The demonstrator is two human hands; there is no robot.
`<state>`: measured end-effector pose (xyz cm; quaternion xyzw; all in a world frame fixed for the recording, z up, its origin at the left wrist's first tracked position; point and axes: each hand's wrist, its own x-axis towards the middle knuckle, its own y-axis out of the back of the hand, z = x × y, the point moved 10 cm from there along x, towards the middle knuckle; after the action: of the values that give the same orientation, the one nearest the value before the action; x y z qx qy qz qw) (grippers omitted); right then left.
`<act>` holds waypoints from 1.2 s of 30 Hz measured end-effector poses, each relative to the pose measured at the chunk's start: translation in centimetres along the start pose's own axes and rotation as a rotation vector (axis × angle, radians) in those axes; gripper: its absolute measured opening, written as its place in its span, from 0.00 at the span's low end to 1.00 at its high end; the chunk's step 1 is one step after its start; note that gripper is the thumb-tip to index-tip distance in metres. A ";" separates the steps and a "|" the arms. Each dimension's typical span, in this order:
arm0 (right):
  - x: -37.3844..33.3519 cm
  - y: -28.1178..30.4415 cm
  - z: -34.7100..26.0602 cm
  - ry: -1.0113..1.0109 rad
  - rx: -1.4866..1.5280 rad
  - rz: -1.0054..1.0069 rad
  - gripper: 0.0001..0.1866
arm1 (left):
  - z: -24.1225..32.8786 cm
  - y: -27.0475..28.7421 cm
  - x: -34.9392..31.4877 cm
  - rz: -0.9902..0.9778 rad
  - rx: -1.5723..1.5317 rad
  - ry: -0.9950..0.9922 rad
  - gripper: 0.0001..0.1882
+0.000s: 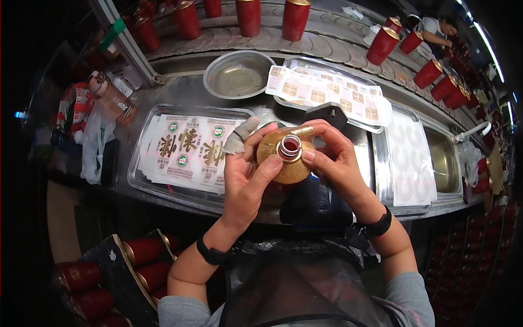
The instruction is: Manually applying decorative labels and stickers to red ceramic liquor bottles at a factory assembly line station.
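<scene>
Cradling a gold bottle (289, 170) above the near edge of the tabletop (182, 90), the left hand (242, 177) and right hand (336, 155) have their fingers curled around its shoulder, closed on it from both sides, one thumb each side of the open neck. The mouth faces up toward the wearer, probably so the neck can be watched while both palms steady the weight. A grey cover (239, 137) wraps one left finger, perhaps for grip or protection.

Below the near edge, at the left, red containers (144, 249) lie in racks. On the metal tabletop's left part, a tray (135, 155) carries sheets printed in gold and green (182, 147), seemingly laid flat within easy reach; toward the right end lies a pale sheet (412, 163) beside a sink (448, 161).

Near the far edge sit a metal bowl (207, 76) and another tray (376, 129) bearing sheets of brownish squares (327, 92). Beyond runs a plated conveyor (218, 42) with upright red vessels (249, 19); at far right, a co-worker (433, 32) bends over more of them in a dim room.
</scene>
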<state>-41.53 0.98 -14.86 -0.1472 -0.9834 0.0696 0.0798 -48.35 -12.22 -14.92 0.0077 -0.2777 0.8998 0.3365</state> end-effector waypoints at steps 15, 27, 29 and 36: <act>-0.1 -0.7 -0.2 0.045 -0.164 -0.038 0.30 | 0.2 0.1 -0.2 -0.137 0.056 0.032 0.40; 0.4 -1.2 -0.7 0.082 -0.202 -0.059 0.29 | -0.7 0.7 0.6 -0.110 -0.115 0.226 0.35; 0.5 -1.2 -0.7 0.077 -0.198 -0.065 0.30 | -0.9 0.6 0.6 -0.126 -0.115 0.262 0.35; 0.6 -1.0 -0.6 0.068 -0.175 -0.066 0.29 | -1.5 1.3 1.8 -0.086 -0.093 0.252 0.34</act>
<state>-42.30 0.25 -14.04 -0.1236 -0.9867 -0.0243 0.1024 -50.30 -11.21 -16.47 -0.1090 -0.2739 0.8645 0.4070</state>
